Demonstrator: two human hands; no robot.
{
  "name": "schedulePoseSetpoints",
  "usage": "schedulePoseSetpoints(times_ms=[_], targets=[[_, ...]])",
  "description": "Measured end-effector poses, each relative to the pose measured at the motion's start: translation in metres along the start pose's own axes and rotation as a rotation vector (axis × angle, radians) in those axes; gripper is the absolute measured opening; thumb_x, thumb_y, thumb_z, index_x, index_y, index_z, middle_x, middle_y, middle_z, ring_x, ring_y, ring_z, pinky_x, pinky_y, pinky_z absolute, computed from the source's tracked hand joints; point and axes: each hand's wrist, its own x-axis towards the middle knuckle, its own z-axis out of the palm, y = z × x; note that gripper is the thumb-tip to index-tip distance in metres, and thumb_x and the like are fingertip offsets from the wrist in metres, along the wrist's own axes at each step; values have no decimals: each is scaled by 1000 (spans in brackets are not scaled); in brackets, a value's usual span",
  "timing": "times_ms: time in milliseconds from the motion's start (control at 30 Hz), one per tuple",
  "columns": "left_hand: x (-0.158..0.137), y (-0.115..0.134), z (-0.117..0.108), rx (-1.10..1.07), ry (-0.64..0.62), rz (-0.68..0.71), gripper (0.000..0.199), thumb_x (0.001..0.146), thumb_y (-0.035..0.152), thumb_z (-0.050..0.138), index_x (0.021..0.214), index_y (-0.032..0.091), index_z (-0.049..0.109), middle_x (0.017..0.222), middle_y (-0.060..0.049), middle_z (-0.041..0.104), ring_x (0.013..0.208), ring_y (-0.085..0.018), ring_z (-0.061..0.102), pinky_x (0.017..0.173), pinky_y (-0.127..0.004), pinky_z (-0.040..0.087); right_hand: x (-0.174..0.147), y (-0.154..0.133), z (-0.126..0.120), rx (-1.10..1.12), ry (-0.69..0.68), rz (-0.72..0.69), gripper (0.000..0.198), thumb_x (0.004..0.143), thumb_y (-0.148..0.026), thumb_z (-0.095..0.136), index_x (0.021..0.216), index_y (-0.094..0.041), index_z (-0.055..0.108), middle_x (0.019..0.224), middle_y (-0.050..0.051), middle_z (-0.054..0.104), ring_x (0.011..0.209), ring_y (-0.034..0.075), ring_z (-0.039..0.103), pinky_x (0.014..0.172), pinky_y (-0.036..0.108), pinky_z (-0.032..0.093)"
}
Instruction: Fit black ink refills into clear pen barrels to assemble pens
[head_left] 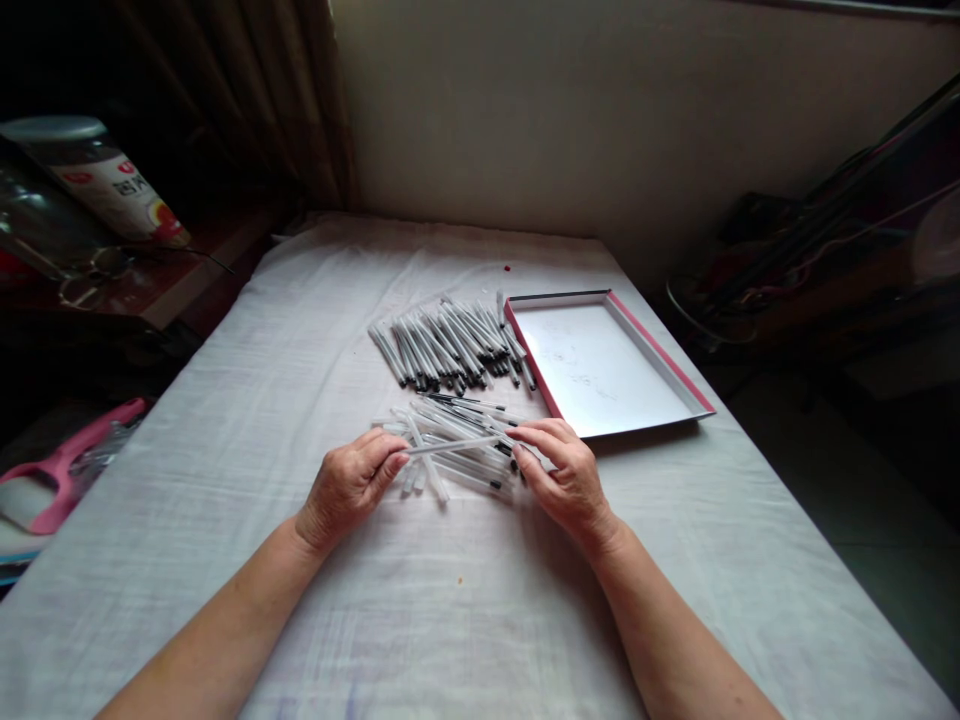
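Observation:
My left hand (352, 485) is closed in a pinch on one end of a clear, whitish pen barrel (454, 445), which it holds roughly level above a loose pile. At the barrel's other end is my right hand (566, 480), its thumb and fingers closed around a thin pale piece that I cannot make out. Under both hands lie scattered empty pen barrels (433, 478) and several dark pen refills (461, 402), crossing at many angles. Just behind them, a heap of pens (442, 345) with black ends lies mostly in one direction.
Right of the heap stands a shallow white box lid (600, 370) with red sides. A pale cloth (300, 620) covers the table. At left are a jar (112, 185) and glasses (90, 280) on a wooden surface, with a pink-handled item (64, 480) below. A wall rises behind.

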Motion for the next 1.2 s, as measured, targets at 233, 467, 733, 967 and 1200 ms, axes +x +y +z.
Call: schedulePoseSetpoints(times_ms=[233,467,733,967,1200], targets=[[0,3,1,9,-31,35,18,96,26,47,97,17,63,83,-4,66,75,-14,64,69,-24,50,2,-11,1,126,10,-56,15,86,-18,60,93,-23,72,82,5,72,78,20,66,71,34,54],[0,1,1,37,-44,33,18,96,27,48,97,17,63,84,-5,67,76,-14,65,69,-23,51,0,-13,2,154,21,-49,17,85,-16,61,97,-22,71,84,6,72,77,19,67,71,33,55],[1,-1,-2,92,-21,29,19,95,28,48,97,18,63,84,-3,68,77,-14,66,70,-22,51,-1,-9,2,160,54,-6,11,88,-17,59,86,-21,69,77,4,71,72,17,66,67,30,53],[0,-31,-31,286,118,-129,19,92,34,52,94,19,63,86,-3,68,61,-11,61,64,-22,50,1,8,-8,-72,200,92,12,88,-23,57,81,-20,66,71,3,67,66,17,62,65,30,50],[-4,-40,-36,280,200,-204,23,91,41,52,93,21,63,84,-2,70,59,-12,61,60,-23,50,0,6,-2,-198,193,24,15,88,-22,56,78,-22,67,70,4,69,67,18,64,68,32,50]])
